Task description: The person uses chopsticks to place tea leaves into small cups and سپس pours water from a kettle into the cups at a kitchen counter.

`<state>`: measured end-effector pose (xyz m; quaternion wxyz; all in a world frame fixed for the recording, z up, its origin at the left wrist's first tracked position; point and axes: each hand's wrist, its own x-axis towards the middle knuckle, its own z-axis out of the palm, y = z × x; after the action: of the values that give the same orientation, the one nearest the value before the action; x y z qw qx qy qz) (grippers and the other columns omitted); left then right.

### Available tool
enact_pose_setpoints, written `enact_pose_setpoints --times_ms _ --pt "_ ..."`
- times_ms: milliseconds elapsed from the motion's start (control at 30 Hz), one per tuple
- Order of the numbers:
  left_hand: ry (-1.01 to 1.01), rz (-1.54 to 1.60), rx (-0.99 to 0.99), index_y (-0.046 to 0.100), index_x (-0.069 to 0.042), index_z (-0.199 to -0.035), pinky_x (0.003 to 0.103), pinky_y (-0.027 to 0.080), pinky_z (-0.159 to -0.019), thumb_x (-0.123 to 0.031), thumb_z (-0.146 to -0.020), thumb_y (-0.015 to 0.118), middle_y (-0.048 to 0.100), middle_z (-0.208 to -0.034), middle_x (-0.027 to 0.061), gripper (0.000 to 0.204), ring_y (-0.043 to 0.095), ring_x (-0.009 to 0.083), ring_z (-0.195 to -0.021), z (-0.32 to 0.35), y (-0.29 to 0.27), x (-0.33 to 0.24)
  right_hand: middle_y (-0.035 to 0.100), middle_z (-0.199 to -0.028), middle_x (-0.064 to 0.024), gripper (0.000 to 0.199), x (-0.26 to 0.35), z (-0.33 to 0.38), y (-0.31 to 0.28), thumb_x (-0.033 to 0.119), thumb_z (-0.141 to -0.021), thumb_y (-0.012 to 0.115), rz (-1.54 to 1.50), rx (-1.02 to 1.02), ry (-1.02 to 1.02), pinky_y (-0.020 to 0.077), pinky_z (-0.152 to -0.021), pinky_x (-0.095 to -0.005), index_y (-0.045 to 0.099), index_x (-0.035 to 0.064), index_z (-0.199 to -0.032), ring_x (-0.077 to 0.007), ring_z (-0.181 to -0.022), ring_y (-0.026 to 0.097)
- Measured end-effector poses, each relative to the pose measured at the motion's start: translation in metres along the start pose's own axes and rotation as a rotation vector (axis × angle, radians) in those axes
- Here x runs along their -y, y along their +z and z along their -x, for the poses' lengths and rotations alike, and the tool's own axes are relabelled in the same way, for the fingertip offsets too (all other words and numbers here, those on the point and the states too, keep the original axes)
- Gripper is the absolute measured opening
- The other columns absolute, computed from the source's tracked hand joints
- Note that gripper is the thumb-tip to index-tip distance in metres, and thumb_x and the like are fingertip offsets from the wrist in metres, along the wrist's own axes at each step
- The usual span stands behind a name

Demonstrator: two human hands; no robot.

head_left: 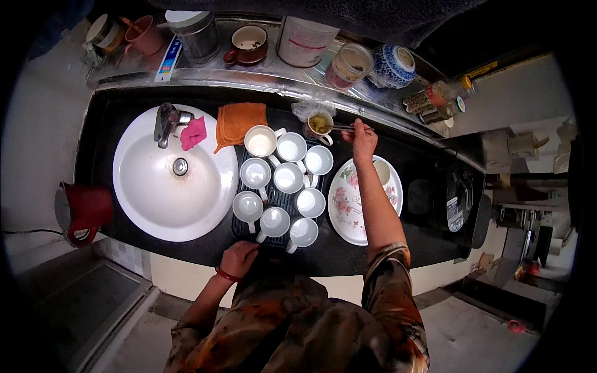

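My right hand (364, 143) is closed round a thin metal utensil (341, 128), reaching over the far side of the counter. The utensil's other end goes into a mug (310, 133) holding something yellow-green, with crumpled clear plastic (313, 109) behind it. Whether the utensil is a spoon or tongs is too small to tell. My left hand (238, 258) rests at the counter's front edge, fingers loosely bent, holding nothing that shows. Near it, several white cups (273, 222) stand upright, mouths up, in rows on a dark ribbed rack (283, 200). The cups' insides look pale and bare.
A white sink (134, 180) with a pink cloth (193, 133) on its tap lies left; an orange cloth (242, 124) lies beside it. A floral tray (348, 225) bearing a pale cup (382, 171) sits under my right forearm. A red kettle (87, 208) stands far left. Jars (306, 43) line the back ledge.
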<state>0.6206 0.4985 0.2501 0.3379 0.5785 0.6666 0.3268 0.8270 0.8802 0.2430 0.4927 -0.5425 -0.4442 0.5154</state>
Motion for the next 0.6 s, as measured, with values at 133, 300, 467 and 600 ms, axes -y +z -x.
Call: enact_pose_setpoints --times_ms 133,300,467,600 --pt "-0.01 0.093 -0.018 0.059 -0.003 -0.086 0.032 0.048 -0.063 -0.008 -0.073 0.059 0.059 -0.079 0.0112 0.014 0.058 0.0269 -0.071 -0.011 0.002 -0.008 0.059 -0.069 -0.012 0.032 0.013 0.012 -0.006 0.026 -0.085 0.053 -0.03 0.023 0.004 0.0515 -0.049 -0.024 0.056 -0.0056 -0.08 -0.0174 -0.057 0.061" --pt "-0.249 0.42 0.017 0.059 0.0 -0.089 0.027 0.048 -0.064 -0.009 -0.077 0.059 0.061 -0.086 0.0101 0.015 0.061 0.0193 -0.074 -0.044 -0.001 -0.03 0.06 -0.073 -0.0129 0.033 0.025 0.024 -0.01 0.026 -0.085 0.052 -0.022 0.049 -0.047 0.052 -0.053 -0.0244 0.056 -0.0057 -0.081 -0.018 -0.06 0.061" --pt "-0.54 1.326 0.073 0.053 0.001 -0.103 0.032 0.05 -0.07 -0.015 -0.08 0.057 0.06 -0.093 0.0151 0.028 0.061 0.0237 -0.081 -0.105 -0.001 -0.036 0.06 -0.075 -0.0128 0.031 0.046 0.04 -0.006 0.025 -0.085 0.053 -0.039 0.104 -0.088 0.0519 -0.058 -0.0254 0.056 -0.0061 -0.083 -0.0192 -0.062 0.062" --pt "-0.589 1.559 0.083 0.048 0.002 -0.107 0.037 0.049 -0.076 -0.018 -0.082 0.055 0.056 -0.1 0.0203 0.033 0.058 0.0301 -0.088 -0.168 0.002 -0.033 0.059 -0.077 -0.0119 0.029 0.068 0.073 0.0 0.021 -0.086 0.051 0.011 0.22 -0.101 0.0518 -0.062 -0.0273 0.057 -0.007 -0.082 -0.0204 -0.066 0.062"
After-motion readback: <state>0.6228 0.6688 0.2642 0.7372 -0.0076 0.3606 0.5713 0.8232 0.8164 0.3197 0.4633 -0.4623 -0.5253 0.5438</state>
